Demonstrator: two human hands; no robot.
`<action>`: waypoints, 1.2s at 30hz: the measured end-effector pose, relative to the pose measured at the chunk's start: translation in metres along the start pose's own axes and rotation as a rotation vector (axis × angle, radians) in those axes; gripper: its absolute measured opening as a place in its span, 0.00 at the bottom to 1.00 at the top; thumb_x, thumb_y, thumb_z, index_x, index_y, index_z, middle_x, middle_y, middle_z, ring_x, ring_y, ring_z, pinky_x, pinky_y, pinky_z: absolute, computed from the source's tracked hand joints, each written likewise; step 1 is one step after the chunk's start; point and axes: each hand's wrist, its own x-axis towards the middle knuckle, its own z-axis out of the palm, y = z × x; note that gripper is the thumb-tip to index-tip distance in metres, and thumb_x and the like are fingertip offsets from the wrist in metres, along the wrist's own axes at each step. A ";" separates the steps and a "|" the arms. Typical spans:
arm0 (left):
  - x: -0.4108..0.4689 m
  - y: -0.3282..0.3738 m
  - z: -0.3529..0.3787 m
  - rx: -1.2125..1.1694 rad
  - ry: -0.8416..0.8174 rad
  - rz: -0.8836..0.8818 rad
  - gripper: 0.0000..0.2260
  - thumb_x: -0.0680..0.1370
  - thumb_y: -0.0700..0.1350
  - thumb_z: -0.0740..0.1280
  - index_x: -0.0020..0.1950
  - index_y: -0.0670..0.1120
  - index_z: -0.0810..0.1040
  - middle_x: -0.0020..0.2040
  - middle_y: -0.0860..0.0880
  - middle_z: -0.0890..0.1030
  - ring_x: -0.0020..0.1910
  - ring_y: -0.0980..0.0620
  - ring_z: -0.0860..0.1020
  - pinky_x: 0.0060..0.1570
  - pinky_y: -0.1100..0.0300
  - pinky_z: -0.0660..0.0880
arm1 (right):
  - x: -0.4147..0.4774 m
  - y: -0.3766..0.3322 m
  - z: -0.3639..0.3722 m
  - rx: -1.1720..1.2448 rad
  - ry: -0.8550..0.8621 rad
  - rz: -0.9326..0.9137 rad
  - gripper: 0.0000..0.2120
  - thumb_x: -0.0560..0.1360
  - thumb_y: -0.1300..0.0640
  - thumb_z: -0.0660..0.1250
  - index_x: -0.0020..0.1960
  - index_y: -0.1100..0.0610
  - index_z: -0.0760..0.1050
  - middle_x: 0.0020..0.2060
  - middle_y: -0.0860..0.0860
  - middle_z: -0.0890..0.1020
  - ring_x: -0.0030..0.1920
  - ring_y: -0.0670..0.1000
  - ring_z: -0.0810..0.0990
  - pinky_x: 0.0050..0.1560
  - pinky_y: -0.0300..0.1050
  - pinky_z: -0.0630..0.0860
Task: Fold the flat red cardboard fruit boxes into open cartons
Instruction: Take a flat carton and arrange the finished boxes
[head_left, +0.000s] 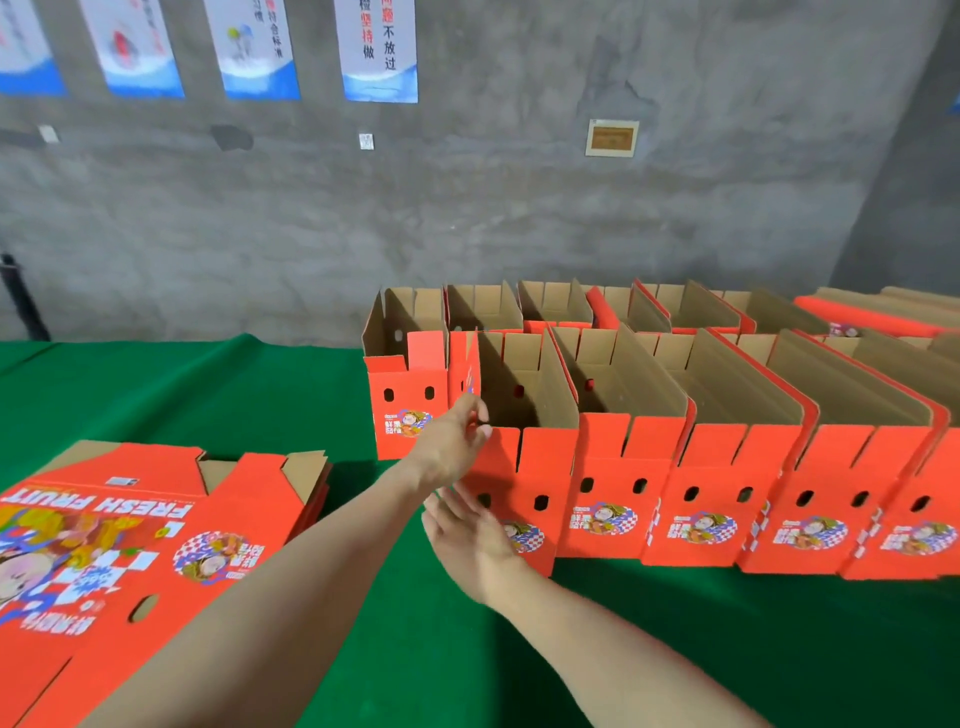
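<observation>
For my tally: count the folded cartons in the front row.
5, side by side on the table: first carton by the left hand, second, third, fourth, fifth cut by the frame's edge; more may follow.

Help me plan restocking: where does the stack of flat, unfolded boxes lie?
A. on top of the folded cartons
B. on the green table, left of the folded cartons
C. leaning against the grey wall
B: the stack of flat boxes lies on the green table, left of the folded cartons.
</observation>
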 end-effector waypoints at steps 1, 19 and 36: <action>0.003 -0.002 -0.001 0.001 0.013 0.006 0.10 0.80 0.37 0.60 0.44 0.51 0.66 0.39 0.47 0.74 0.35 0.47 0.70 0.39 0.57 0.69 | 0.016 0.006 -0.001 -0.116 -0.027 -0.031 0.20 0.79 0.63 0.54 0.71 0.65 0.63 0.73 0.62 0.60 0.75 0.61 0.55 0.75 0.54 0.49; 0.031 0.008 0.012 0.076 -0.056 0.043 0.11 0.77 0.40 0.54 0.57 0.44 0.70 0.47 0.42 0.79 0.47 0.43 0.78 0.42 0.63 0.68 | 0.073 0.039 0.015 -0.479 -0.613 0.330 0.14 0.79 0.55 0.56 0.56 0.37 0.73 0.52 0.37 0.76 0.73 0.64 0.55 0.75 0.50 0.46; -0.117 -0.187 -0.089 0.566 -0.052 -0.746 0.20 0.80 0.49 0.59 0.71 0.44 0.67 0.70 0.41 0.69 0.67 0.43 0.70 0.66 0.49 0.69 | 0.050 0.082 0.052 -0.267 -0.514 0.204 0.19 0.78 0.53 0.62 0.68 0.56 0.71 0.67 0.57 0.73 0.69 0.61 0.67 0.71 0.66 0.54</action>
